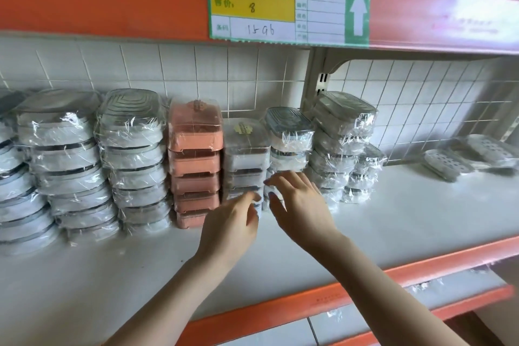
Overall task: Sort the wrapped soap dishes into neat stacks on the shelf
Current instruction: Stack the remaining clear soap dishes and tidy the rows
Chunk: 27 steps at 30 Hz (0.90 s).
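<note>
Hands [261, 205] are reaching with loose, spread fingers, holding nothing, toward the grey soap-dish stack [245, 160] at frame centre; we are judging both equally near.

One head-worn wide-angle view looks forward and slightly down, close to the shelf [393, 222], facing its tiled back wall [196, 70]; the orange front edge [351, 289] crosses below.

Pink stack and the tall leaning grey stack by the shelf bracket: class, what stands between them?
In the head view, between the pink stack and the tall leaning grey stack stand two shorter stacks of wrapped grey-and-white dishes.
</note>
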Each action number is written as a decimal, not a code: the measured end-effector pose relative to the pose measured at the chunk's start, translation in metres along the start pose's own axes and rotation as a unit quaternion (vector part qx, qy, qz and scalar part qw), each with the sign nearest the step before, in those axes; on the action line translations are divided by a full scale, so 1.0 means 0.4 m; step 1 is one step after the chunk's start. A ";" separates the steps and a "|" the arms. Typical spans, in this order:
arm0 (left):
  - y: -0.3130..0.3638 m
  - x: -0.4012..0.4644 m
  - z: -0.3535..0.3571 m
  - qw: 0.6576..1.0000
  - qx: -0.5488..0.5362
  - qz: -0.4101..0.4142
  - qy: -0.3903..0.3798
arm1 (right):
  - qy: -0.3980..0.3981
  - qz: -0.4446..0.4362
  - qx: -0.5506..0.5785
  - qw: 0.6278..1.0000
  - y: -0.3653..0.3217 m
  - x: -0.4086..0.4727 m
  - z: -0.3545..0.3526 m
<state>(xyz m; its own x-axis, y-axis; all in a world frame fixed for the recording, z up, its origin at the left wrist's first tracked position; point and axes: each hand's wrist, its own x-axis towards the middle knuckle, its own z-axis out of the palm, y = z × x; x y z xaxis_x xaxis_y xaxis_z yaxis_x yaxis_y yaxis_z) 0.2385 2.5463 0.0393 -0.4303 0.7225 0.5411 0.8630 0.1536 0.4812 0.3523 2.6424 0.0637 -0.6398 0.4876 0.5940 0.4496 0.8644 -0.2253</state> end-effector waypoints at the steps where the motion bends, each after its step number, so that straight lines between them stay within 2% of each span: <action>1: 0.008 -0.004 0.011 0.999 0.006 -0.004 -0.035 | -0.024 0.016 -0.007 1.000 0.017 -0.026 0.002; 6: 0.045 -0.027 0.075 0.988 0.003 0.010 -0.152 | -0.114 0.117 -0.056 0.985 0.119 -0.147 -0.021; 9: 0.083 -0.035 0.112 0.982 -0.008 0.026 -0.187 | -0.128 0.173 -0.064 0.975 0.175 -0.197 -0.061; 16: 0.231 -0.024 0.184 0.970 -0.033 0.086 -0.223 | -0.087 0.267 -0.084 0.956 0.284 -0.280 -0.184; 27: 0.544 0.011 0.352 0.960 -0.041 0.138 -0.241 | -0.041 0.338 -0.092 0.936 0.503 -0.382 -0.389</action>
<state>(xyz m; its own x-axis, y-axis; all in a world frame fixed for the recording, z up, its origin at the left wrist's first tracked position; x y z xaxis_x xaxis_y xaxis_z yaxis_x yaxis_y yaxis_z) 0.4616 2.6779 0.0493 0.0004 0.9590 0.2835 0.8947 -0.1270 0.4283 0.6376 2.7228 0.0477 -0.2136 0.9293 0.3013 0.8638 0.3238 -0.3860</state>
